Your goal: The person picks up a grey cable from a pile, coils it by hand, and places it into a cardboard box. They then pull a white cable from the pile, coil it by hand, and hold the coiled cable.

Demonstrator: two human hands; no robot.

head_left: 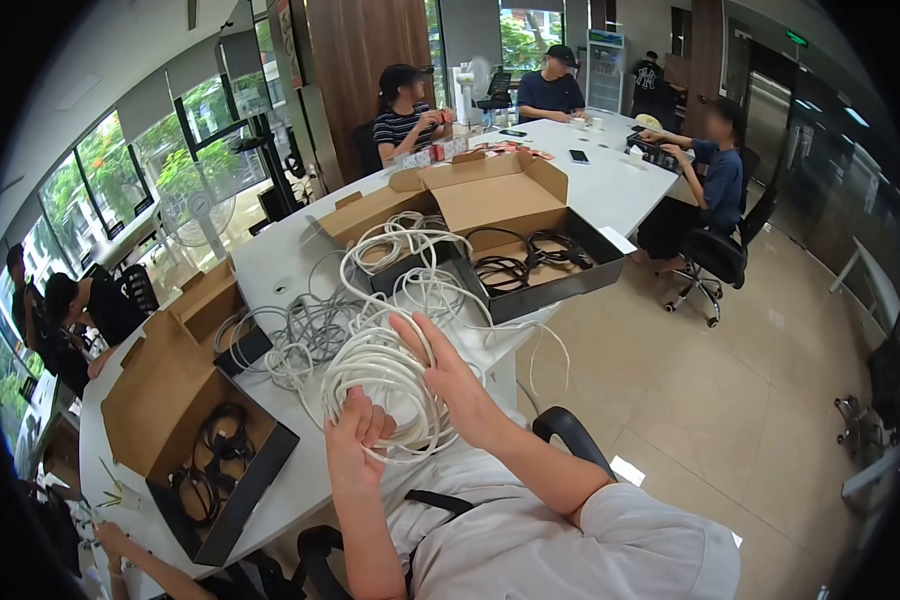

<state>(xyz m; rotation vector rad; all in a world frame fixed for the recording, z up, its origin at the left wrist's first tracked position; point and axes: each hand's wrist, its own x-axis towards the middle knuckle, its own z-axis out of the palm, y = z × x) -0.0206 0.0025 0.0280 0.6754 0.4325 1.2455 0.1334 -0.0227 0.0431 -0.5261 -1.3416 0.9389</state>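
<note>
A large loose coil of white cable (385,375) is held up between my two hands over the near table edge. My left hand (360,435) has its fingers curled around the coil's lower left side. At the upper right of the coil, my right hand (440,375) grips it, fingers pointing up and partly behind the loops. Some white strands run from the coil toward a tangle of white cable (430,290). Grey cables (310,325) lie tangled just beyond the coil, to the left.
An open box with black cables (220,530) stands at left; another open box (595,265) with black cables stands beyond my hands. Several people sit around the white table (610,180). A co-worker's hand (115,540) reaches in at lower left. A chair armrest (570,435) is beside me.
</note>
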